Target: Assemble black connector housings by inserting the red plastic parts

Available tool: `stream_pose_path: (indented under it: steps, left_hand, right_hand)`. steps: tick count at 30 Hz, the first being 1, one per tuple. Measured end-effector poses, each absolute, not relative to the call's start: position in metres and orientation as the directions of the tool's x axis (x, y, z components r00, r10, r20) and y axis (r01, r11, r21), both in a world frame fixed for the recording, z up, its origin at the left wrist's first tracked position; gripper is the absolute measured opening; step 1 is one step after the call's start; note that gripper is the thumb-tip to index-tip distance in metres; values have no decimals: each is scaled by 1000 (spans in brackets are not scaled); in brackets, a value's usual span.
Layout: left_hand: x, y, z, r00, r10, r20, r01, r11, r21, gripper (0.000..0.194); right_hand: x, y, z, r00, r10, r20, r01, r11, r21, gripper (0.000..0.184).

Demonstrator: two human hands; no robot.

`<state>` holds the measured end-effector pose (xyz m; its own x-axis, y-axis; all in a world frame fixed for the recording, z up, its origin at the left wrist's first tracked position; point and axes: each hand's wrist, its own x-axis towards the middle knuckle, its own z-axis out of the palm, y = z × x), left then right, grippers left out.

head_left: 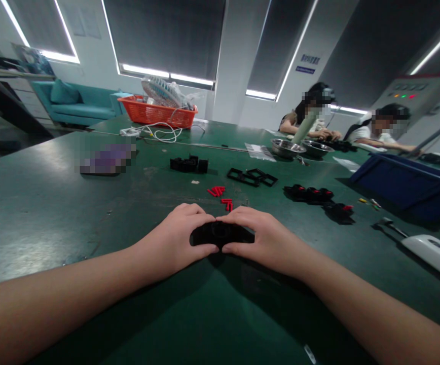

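Note:
Both my hands rest on the green table (52, 213) and grip one black plastic part (222, 234) between them. My left hand (180, 238) wraps its left end, with the thumb underneath. The right end is pinched by my right hand (267, 238), fingers curled over the top. Just beyond my fingers lie several small red pieces (220, 195). Farther back are a cluster of black parts (188, 164), flat black frames (252, 177) and black parts fitted with red pieces (309, 194).
A blue bin (406, 185) and a white device (435, 253) stand at the right. An orange basket (157, 114) and white cable (162, 133) sit at the back. Two people work at the far right beside metal bowls (298, 148).

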<state>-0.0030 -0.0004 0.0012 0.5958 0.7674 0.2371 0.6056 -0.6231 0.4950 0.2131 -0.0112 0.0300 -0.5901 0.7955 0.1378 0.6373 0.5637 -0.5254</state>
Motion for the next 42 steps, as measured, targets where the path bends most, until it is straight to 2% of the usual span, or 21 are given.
stream_pose_path:
  steps: [42]
  left_hand:
    - [-3,0,2,600,768,225,609,-621,493,29]
  right_hand:
    - [214,-11,30,-595,791,142,628,568,-532,38]
